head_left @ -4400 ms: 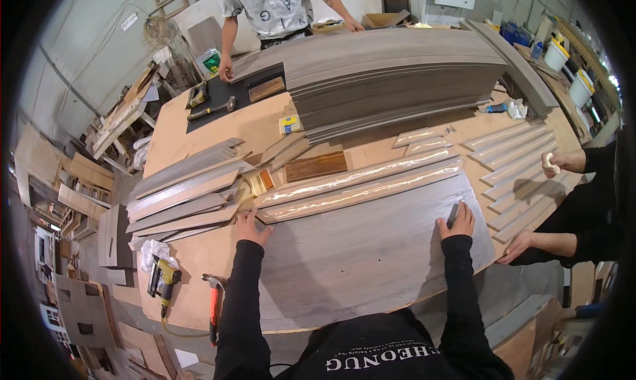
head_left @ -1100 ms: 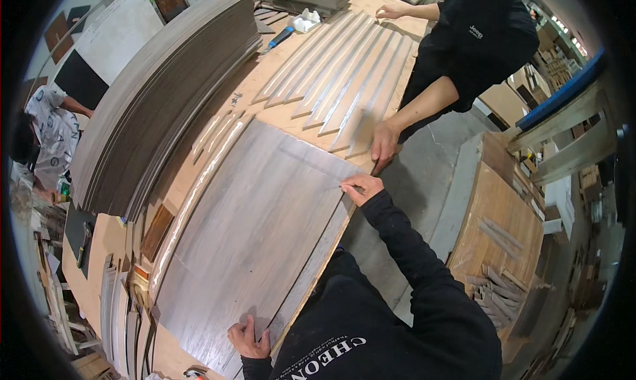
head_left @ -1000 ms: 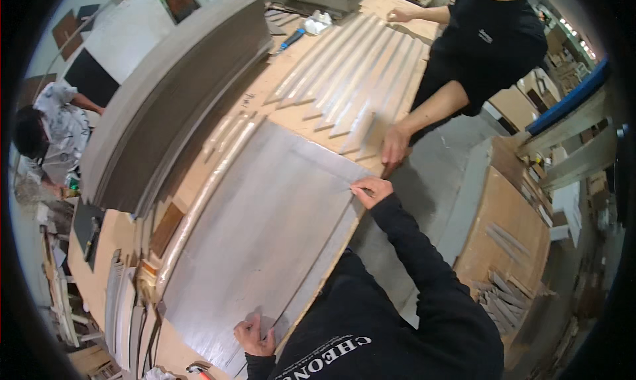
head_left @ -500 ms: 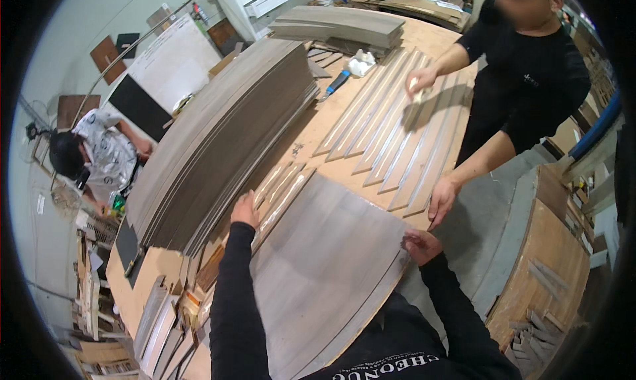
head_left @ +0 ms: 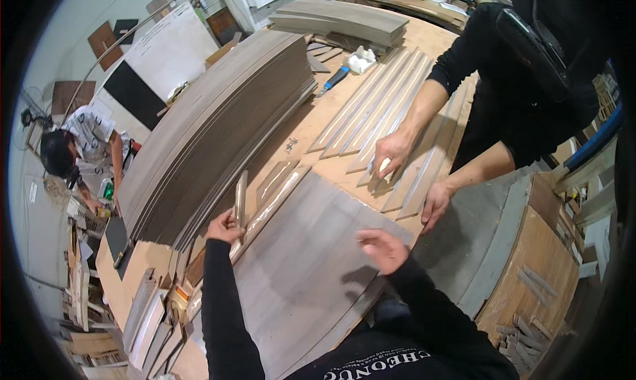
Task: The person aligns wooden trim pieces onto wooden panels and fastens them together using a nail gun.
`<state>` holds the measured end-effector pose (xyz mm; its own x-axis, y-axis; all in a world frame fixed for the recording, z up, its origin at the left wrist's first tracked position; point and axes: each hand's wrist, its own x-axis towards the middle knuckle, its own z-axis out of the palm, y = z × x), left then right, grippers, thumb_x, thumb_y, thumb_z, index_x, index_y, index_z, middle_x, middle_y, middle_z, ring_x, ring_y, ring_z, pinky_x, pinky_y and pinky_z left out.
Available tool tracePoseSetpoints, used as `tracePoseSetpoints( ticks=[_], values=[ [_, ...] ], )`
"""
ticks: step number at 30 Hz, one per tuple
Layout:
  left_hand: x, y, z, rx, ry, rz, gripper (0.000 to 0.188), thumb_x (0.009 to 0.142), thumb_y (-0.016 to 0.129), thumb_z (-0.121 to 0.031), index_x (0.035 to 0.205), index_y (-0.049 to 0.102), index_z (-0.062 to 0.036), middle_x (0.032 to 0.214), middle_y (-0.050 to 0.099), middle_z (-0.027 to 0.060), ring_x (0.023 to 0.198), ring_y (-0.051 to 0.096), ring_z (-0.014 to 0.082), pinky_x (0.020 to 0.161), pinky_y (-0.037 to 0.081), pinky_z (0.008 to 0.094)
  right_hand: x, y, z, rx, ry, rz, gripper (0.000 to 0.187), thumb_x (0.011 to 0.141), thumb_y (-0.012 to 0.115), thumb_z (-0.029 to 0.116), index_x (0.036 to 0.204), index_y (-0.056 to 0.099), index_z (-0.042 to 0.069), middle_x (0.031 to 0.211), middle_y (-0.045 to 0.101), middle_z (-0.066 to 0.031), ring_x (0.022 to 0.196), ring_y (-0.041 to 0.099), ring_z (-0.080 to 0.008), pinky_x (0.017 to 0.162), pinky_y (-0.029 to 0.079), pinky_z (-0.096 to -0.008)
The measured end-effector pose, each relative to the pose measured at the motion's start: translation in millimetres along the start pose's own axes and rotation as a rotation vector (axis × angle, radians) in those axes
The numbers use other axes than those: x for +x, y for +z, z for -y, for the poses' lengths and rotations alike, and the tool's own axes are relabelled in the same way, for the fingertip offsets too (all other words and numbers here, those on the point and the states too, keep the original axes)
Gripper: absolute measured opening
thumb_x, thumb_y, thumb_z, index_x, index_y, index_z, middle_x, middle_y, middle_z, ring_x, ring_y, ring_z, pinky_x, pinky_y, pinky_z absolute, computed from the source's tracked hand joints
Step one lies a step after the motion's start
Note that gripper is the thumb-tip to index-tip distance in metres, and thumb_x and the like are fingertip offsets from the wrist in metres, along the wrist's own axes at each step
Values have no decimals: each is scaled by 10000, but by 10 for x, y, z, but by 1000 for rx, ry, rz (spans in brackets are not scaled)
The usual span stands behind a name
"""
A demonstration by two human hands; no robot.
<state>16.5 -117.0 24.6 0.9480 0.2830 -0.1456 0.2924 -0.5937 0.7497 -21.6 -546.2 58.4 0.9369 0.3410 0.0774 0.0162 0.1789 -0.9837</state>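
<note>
The left hand (head_left: 223,226) sits toward nine o'clock of the middle of the view, its fingers pinched around the lower end of a narrow grey veneer strip (head_left: 240,198) that stands tilted up off the desk (head_left: 311,125), its upper end pointing to twelve o'clock. Just to three o'clock of that strip lie two more glossy strips (head_left: 278,185), flat along the far edge of a large grey veneer sheet (head_left: 311,267) that covers the near part of the desk. The right hand (head_left: 382,249) is over that sheet near its three o'clock edge, palm down, fingers loosely spread and slightly blurred; whether it touches the sheet or hangs just above it cannot be told. At ten to eleven o'clock of the left hand a tall curved stack of dark veneer sheets (head_left: 218,128) runs across the desk. At one o'clock of the right hand, a row of pale tapered strips (head_left: 371,115) lies side by side on the bare wood, and a second person in black has one hand (head_left: 392,151) pressing a small pale object on those strips and the other hand (head_left: 435,204) resting at the desk's edge. Farther off at twelve o'clock lie a blue-handled tool (head_left: 334,79) and a smaller pile of grey boards (head_left: 341,19). At nine o'clock, well apart, a third person (head_left: 79,148) bends at the far end of the desk.
</note>
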Motion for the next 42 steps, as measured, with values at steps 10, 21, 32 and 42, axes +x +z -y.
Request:
tracePoseSetpoints(
  ticks=[10,21,32,42],
  values=[
    [-2282,503,-1198,-910,34,88,911,596,653,47,1341,143,-70,1058,545,155,995,542,241,851,443,366,-71,1369,104,113,154,455,602,780,644,170,1279,358,-11,1223,470,-124,1116,440,-153,935,350,-279],
    [-2421,72,-1852,606,837,29,391,672,655,-139,1037,558,-38,995,542,173,945,511,321,806,414,340,-409,655,505,-871,-94,630,531,694,633,190,1168,470,13,1042,560,-185,909,558,-314,790,448,-343],
    [-2097,490,-2097,-859,416,1011,573,677,721,-293,1084,535,65,1145,477,291,1131,415,414,948,311,502,-694,727,413,1229,512,1118,645,711,686,208,1199,380,-81,1070,551,-190,984,558,-272,835,459,-366],
    [-1383,457,-2378,-495,538,633,483,548,794,-163,935,570,20,887,597,136,829,589,250,789,461,376,-600,80,68,172,254,167,301,771,650,256,950,591,21,861,625,-35,776,573,-103,705,461,-260]
  ],
)
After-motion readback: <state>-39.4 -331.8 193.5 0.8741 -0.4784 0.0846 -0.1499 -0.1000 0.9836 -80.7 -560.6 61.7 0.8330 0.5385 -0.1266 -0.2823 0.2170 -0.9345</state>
